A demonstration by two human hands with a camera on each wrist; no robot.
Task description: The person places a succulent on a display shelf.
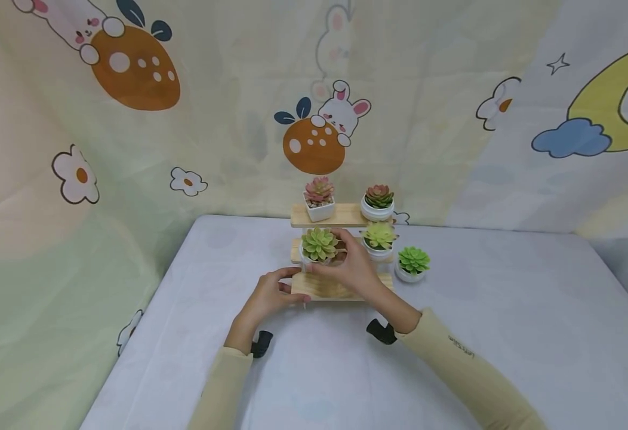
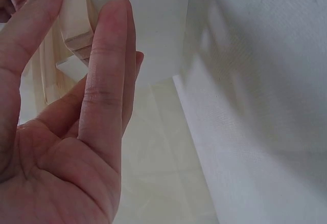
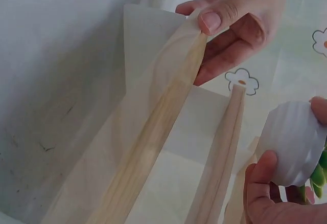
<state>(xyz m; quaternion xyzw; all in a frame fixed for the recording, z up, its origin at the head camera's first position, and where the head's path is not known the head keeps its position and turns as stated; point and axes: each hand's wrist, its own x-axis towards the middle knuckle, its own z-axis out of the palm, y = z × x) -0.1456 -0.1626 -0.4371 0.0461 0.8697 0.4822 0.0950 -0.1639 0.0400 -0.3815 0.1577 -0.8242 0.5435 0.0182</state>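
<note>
A three-step wooden plant stand (image 1: 341,288) with translucent side panels stands near the back of the table. My left hand (image 1: 268,294) holds the left end of its lowest board, thumb at the front edge and fingers behind. With thumb and fingers, my right hand (image 1: 353,267) grips the ribbed white pot (image 3: 290,144) of a pale green succulent (image 1: 319,243), over the left part of the middle step. In the right wrist view that pot appears tilted beside the boards. A yellow-green succulent (image 1: 378,235) in a white pot sits at the middle step's right end.
On the top step are a pink succulent (image 1: 319,191) in a square white pot and a reddish one (image 1: 379,196) in a round pot. A bright green potted succulent (image 1: 413,261) stands on the table right of the stand. Behind hangs a printed curtain (image 1: 228,119).
</note>
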